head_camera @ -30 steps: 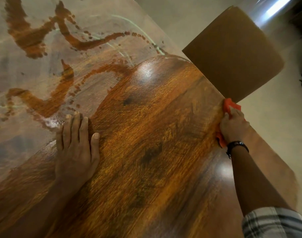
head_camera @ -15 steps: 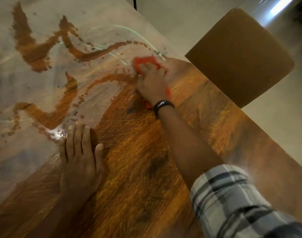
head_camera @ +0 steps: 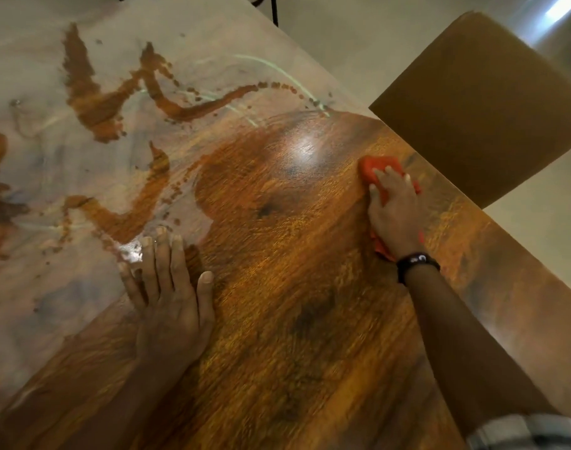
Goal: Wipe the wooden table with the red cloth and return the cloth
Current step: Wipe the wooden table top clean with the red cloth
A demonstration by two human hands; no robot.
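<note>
The wooden table (head_camera: 277, 319) fills the head view; its near and right part shines dark brown, while the far left part is dull and dusty with brown streaks. My right hand (head_camera: 394, 216) presses flat on the red cloth (head_camera: 375, 168) near the table's right edge, with cloth showing beyond the fingertips and under the wrist. A black band sits on that wrist. My left hand (head_camera: 167, 297) lies flat on the table, fingers together, at the border between the shiny and dusty areas, holding nothing.
A brown chair seat (head_camera: 492, 102) stands just past the table's right edge, close to the cloth. Pale floor (head_camera: 342, 34) lies beyond the far edge, with a thin black leg or cable at the top.
My right hand swept the cloth from the right edge to the table's far middle, then back toward the right edge. The left hand stayed planted.
</note>
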